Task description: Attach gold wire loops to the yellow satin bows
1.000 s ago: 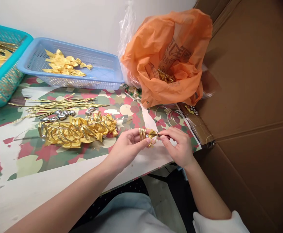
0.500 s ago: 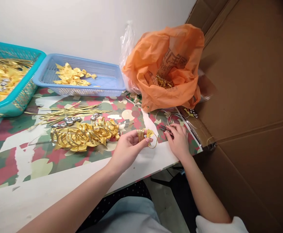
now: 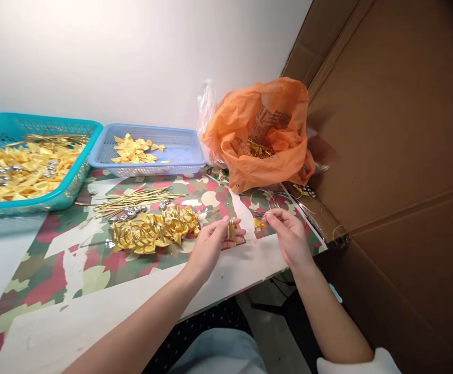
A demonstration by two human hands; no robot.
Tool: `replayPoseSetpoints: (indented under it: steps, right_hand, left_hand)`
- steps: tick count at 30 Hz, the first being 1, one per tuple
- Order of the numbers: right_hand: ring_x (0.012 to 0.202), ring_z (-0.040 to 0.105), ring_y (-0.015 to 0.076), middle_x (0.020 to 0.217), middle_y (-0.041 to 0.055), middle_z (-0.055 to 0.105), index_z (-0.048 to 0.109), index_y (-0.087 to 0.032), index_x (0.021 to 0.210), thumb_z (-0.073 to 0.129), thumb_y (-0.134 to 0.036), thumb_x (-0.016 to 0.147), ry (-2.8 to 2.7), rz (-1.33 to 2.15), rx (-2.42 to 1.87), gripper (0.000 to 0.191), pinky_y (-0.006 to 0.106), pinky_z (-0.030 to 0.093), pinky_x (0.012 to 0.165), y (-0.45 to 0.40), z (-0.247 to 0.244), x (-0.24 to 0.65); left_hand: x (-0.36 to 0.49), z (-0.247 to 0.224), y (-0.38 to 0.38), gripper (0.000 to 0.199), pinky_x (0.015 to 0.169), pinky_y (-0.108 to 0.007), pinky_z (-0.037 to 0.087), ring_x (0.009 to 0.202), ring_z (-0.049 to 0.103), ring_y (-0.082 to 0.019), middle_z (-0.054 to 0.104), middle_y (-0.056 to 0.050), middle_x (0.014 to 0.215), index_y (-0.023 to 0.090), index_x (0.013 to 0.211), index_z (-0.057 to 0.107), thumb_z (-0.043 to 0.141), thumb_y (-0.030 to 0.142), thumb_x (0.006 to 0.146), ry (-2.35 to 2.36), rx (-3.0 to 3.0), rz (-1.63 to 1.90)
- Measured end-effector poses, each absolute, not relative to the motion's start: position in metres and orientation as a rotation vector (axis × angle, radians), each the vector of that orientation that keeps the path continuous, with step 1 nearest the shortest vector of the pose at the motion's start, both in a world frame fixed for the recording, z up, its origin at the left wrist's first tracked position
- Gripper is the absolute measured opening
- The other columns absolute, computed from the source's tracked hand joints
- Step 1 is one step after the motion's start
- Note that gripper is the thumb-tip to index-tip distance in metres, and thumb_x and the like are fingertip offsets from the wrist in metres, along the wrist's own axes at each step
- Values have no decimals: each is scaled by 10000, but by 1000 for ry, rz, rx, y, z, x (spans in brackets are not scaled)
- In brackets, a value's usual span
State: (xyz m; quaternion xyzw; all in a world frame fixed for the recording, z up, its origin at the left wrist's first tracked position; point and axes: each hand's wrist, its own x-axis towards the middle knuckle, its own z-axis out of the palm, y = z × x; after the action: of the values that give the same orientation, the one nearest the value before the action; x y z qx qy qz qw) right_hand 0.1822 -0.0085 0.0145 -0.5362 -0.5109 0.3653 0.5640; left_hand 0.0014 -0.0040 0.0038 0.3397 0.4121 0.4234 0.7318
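Several gold wire rings [image 3: 231, 230] sit around the fingers of my left hand [image 3: 210, 243], whose fingertips stretch out to the right. To its right, my right hand [image 3: 289, 234] is closed in a pinch on a small yellow ribbon bow [image 3: 259, 224]; the bow is blurred, and any wire on it is hard to make out. Left of my hands lies a pile of yellow bows with gold rings [image 3: 152, 229]. Behind this pile are loose gold wire ties [image 3: 133, 200] and small silver pieces [image 3: 134, 211]. Dark-tipped pliers, partly hidden, lie behind my right hand.
A teal basket [image 3: 65, 195] of yellow bows and a blue basket [image 3: 183, 136] with more bows stand along the wall. An orange plastic bag [image 3: 245, 174] gapes at the back. Wire loops [image 3: 263, 196] lie before it, and cardboard [image 3: 382, 130] borders the right side.
My right hand has left the pliers and now pinches the yellow bow, which was in my left hand. My left fingers have straightened. The view has tilted up and turned left.
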Motion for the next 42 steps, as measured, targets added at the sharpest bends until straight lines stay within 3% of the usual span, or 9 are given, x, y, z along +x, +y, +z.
replayPoseSetpoints:
  steps: [4, 9, 13, 17, 28, 35, 39, 42]
  right_hand:
    - [721, 610, 159, 768, 25, 658, 662, -194, 778, 649, -343, 820, -1436, 775, -1312, 156, 289, 508, 644, -14, 18, 179]
    - [984, 601, 203, 1013, 71, 634, 724, -218, 913, 612, -209, 838, -1774, 575, -1300, 135, 352, 508, 813, -22, 14, 156]
    - [926, 588, 205, 956, 61, 619, 702, -205, 848, 617, -185, 827, -1810, 377, -1270, 89, 412, 482, 875, -16, 9, 152]
    - [840, 601, 190, 861, 33, 620, 650, -207, 771, 646, -178, 800, -1736, 361, -1250, 41, 370, 490, 817, -8, 2, 151]
    - [873, 590, 199, 851, 43, 667, 669, -209, 807, 514, -159, 896, -1819, 296, -1145, 186, 362, 457, 798, -6, 3, 156]
    - [839, 575, 184, 842, 31, 677, 694, -221, 848, 639, -154, 847, -2010, 320, -1083, 87, 341, 461, 773, -8, 11, 159]
    - [841, 593, 180, 847, 26, 676, 706, -226, 850, 695, -210, 813, -2112, 321, -977, 41, 331, 479, 783, 4, 34, 179]
    - [857, 625, 184, 857, 43, 693, 698, -203, 828, 610, -227, 866, -1919, 184, -1067, 99, 332, 486, 817, 47, 67, 198]
  left_hand:
    - [1, 5, -2, 452, 763, -301, 500, 827, 701, -211, 763, -131, 931, 114, 956, 720, 624, 533, 818, 803, 623, 897]
    - [0, 5, -2, 297, 856, -300, 492, 953, 678, -205, 760, -110, 1014, 149, 930, 749, 583, 386, 863, 682, 532, 912]
    - [-1, 4, -2, 227, 950, -327, 470, 1023, 661, -218, 754, -110, 1043, 141, 949, 761, 607, 248, 821, 628, 547, 928]
    - [-2, 0, -2, 235, 964, -345, 464, 990, 664, -220, 749, -110, 1057, 134, 953, 769, 691, 184, 737, 640, 554, 949]
    - [-1, 0, -3, 300, 891, -312, 488, 921, 663, -196, 756, -86, 912, 155, 961, 775, 791, 263, 681, 633, 545, 945]
    - [-2, -5, -4, 229, 730, -220, 461, 721, 586, -99, 698, -14, 796, 164, 830, 742, 824, 327, 693, 718, 668, 978]
    - [-1, -4, -4, 306, 715, -227, 455, 673, 548, -97, 673, -16, 729, 143, 759, 704, 838, 400, 660, 750, 682, 958]
    - [0, -1, -4, 337, 695, -218, 449, 627, 512, -84, 644, -2, 679, 143, 707, 669, 855, 410, 622, 736, 626, 931]
